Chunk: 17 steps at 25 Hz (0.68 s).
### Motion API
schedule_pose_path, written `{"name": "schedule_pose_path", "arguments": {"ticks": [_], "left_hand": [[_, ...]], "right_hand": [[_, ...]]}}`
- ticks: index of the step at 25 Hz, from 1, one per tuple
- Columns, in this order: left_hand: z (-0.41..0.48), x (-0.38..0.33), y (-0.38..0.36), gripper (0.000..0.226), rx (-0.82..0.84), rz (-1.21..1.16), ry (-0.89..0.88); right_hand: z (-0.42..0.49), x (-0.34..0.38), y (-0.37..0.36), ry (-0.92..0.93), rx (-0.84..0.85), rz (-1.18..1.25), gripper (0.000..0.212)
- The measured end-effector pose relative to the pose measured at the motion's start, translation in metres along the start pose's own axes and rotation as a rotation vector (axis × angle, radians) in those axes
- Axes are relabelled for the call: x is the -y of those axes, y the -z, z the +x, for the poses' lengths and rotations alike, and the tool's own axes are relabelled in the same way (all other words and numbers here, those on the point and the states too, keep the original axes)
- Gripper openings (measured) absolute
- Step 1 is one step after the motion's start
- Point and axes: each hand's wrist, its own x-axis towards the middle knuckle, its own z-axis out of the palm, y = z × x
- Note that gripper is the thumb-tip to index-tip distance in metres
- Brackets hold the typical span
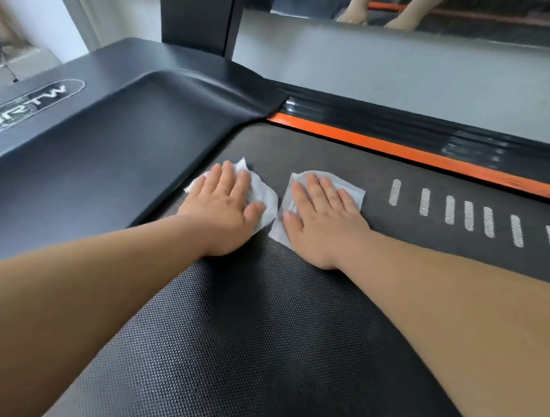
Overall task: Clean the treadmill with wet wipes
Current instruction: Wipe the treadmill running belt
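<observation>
at the belt [258, 337] edge, left hand [224, 211] and right hand [321, 221] spread flat on separate wipes [265, 191] [354, 191]; open belt rightward

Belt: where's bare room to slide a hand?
Bare: belt between left forearm and right forearm; patch between right wipe and white dashes, below the orange trim. Crowded: left hand, left wipe and right hand by the motor cover.

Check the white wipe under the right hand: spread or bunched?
Spread: the white wet wipe lies flat on the black textured belt, edges showing around the right hand.
</observation>
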Motion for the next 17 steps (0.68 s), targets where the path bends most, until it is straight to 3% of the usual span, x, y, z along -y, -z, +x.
{"name": "schedule_pose_path", "arguments": {"ticks": [2, 6, 7, 10, 11, 15, 17], "left_hand": [[0.010, -0.025, 0.001, 0.077, 0.010, 0.017, -0.050], [0.027, -0.038, 0.012, 0.073, 0.040, 0.088, -0.383], [0.043, -0.034, 0.017, 0.073, 0.041, 0.065, -0.353], [0.079, -0.037, 0.022, 0.074, 0.010, 0.023, -0.032], [0.080, -0.052, 0.019, 0.074, -0.002, 0.041, -0.027], [0.062, -0.093, 0.012, 0.065, 0.013, 0.057, -0.371], [0.073, -0.067, 0.020, 0.066, 0.024, 0.049, -0.355]], "right_hand": [[0.009, -0.023, 0.007, -0.089, -0.004, 0.027, 0.068], [0.019, -0.053, 0.016, -0.187, -0.007, 0.037, 0.068], [0.021, -0.054, 0.016, -0.183, 0.001, 0.037, 0.068], [0.026, -0.053, 0.016, -0.184, 0.039, 0.015, 0.067], [0.028, -0.053, 0.017, -0.183, 0.044, 0.013, 0.067], [0.032, -0.061, 0.020, -0.165, 0.035, 0.015, 0.064], [0.035, -0.064, 0.022, -0.139, 0.035, 0.024, 0.064]]}}
